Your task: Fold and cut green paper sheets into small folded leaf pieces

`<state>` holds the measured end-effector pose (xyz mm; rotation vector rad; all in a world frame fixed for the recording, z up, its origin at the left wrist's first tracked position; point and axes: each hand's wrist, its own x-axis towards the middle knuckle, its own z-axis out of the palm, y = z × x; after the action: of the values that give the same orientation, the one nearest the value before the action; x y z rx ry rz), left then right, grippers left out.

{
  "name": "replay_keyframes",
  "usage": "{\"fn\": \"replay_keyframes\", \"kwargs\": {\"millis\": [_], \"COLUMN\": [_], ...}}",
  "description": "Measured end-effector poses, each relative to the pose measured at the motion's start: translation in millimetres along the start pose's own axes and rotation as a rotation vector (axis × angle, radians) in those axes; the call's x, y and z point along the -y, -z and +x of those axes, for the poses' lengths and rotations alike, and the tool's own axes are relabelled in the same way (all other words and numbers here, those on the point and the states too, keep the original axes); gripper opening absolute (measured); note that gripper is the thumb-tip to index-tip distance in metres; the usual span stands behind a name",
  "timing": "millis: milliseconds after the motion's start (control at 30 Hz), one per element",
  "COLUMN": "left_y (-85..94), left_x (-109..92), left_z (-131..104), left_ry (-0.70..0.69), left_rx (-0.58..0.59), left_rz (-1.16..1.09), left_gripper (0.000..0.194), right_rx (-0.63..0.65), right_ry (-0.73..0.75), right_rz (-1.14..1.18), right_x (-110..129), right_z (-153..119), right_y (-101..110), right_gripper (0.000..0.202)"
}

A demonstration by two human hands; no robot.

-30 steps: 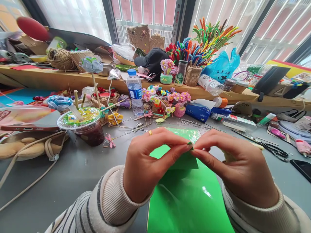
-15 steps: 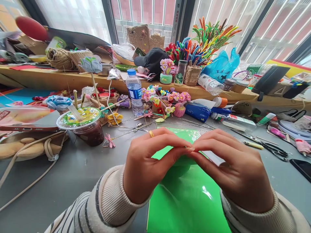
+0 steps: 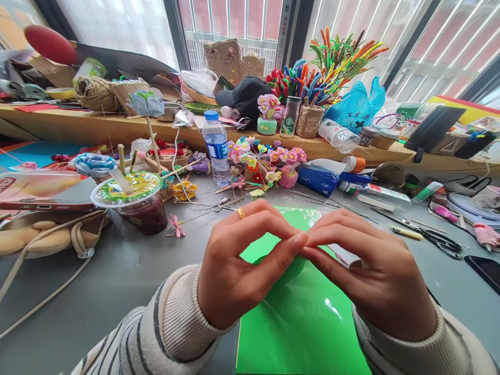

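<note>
Above a glossy green sheet (image 3: 300, 323), my left hand (image 3: 244, 265) and my right hand (image 3: 375, 271) meet at their fingertips, thumbs and forefingers pinched together. Whatever lies between the fingertips is too small or too hidden to make out. A gold-coloured ring (image 3: 241, 213) is on a finger of my left hand. The green sheet lies on the grey table (image 3: 156, 291), in a clear sleeve whose far edge shows behind my hands. A white item (image 3: 344, 255) shows partly under my right hand.
A drink cup (image 3: 146, 211) stands at the left, with a pink flower (image 3: 176, 226) beside it. A water bottle (image 3: 217, 151), crocheted flowers (image 3: 289, 159) and a blue tissue pack (image 3: 318, 178) sit behind my hands. Black scissors (image 3: 443, 242) and a phone (image 3: 484, 271) lie at the right.
My left thumb has shifted slightly up and over the forefinger at the pinch. My right hand has moved slightly left and stays pinched beside it.
</note>
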<state>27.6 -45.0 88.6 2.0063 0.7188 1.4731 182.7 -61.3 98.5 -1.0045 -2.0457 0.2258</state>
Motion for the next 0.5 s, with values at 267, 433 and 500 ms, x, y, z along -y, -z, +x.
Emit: {"fn": "replay_keyframes", "kwargs": {"millis": [267,433,500], "left_y": [-0.2,0.0,0.6], "left_x": [1.2,2.1,2.0], "left_z": [0.4,0.5,2.4], "left_ry": [0.040,0.063,0.037], "left_rx": [0.042,0.030,0.045], "left_rz": [-0.042,-0.049,-0.011], "left_gripper": [0.009,0.004,0.005], "right_rx": [-0.007,0.008,-0.008], "right_ry": [-0.003,0.013,0.022], "right_rz": [-0.011,-0.007,-0.020], "right_x": [-5.0,-3.7,-3.4], "right_z": [0.2,0.1,-0.2], "right_y": [1.2,1.4,1.1], "right_gripper": [0.007,0.006,0.007]}}
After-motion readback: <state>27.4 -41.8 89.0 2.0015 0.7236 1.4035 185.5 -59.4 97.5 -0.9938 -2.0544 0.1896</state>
